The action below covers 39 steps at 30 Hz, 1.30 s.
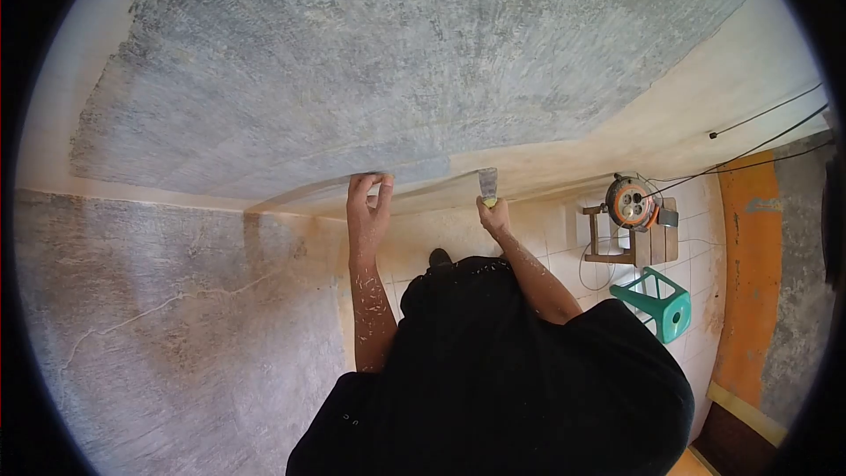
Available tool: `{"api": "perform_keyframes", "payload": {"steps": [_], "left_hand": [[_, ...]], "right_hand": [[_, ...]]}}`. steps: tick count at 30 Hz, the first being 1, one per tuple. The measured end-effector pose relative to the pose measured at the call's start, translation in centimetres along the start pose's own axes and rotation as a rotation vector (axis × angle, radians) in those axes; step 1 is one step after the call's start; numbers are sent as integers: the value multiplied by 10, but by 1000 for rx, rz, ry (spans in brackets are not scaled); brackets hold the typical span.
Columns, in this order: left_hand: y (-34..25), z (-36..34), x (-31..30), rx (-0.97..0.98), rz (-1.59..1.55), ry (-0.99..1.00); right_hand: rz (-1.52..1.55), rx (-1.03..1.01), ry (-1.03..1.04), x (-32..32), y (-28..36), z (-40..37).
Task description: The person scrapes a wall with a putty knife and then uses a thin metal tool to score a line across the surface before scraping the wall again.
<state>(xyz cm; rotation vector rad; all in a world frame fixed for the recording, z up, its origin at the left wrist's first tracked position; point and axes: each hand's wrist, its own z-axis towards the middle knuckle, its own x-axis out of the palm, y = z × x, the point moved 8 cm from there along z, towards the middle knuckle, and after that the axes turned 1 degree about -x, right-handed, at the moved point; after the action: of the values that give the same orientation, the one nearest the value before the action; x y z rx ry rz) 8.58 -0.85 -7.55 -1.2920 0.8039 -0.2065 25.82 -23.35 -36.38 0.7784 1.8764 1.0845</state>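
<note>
My right hand [495, 216] is wrapped round the handle of a putty knife [488, 182], its flat blade pointing up toward the wall. To its left, my left hand [368, 197] is at the lower edge of the grey scraped patch [397, 53] on the wall. Its fingers are bent, with thumb and fingertips drawn together close to the surface. A thin dark edge shows at the tips, but I cannot make out what it is. Pale flakes cling to both forearms.
A cable reel [631, 203] sits on a small wooden stool [650, 247] at the right, with black cables [749, 159] running up from it. Beside it is a green plastic stool [674, 313] on the tiled floor. A second scraped wall [176, 326] stands at the left.
</note>
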Motion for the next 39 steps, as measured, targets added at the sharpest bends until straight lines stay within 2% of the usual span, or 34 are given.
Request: {"api": "perform_keyframes", "payload": {"steps": [3, 8, 9, 13, 16, 19, 22, 25, 29, 32, 35, 39], "left_hand": [[-7, -2, 1, -33, 7, 2], [-11, -3, 3, -10, -11, -8], [-8, -9, 3, -21, 16, -5], [-6, -5, 3, -17, 16, -25], [-12, -2, 6, -36, 36, -49], [-9, -6, 8, -46, 35, -51], [-10, -3, 9, -47, 31, -61], [-16, -2, 11, -33, 36, -76], [-13, -5, 10, -38, 68, -81], [-8, -5, 12, -59, 82, -84], [-8, -3, 13, -47, 76, -95], [-6, -1, 13, -76, 59, -97]], "right_hand": [[18, -41, -4, -6, -2, -2], [86, -120, 45, -5, 55, 5], [-29, -214, -37, 5, 7, 15], [154, 90, 171, -16, -18, 5], [174, 89, 125, -12, -14, 3], [27, 139, 200, -18, -24, -1], [64, -38, 133, -15, -9, 7], [54, -24, 148, -22, -15, 4], [59, 93, 223, -22, -20, -2], [-30, -123, 84, -36, -3, 4], [-64, -63, 130, -26, -5, 9], [-34, -124, 133, -31, 2, 9]]}}
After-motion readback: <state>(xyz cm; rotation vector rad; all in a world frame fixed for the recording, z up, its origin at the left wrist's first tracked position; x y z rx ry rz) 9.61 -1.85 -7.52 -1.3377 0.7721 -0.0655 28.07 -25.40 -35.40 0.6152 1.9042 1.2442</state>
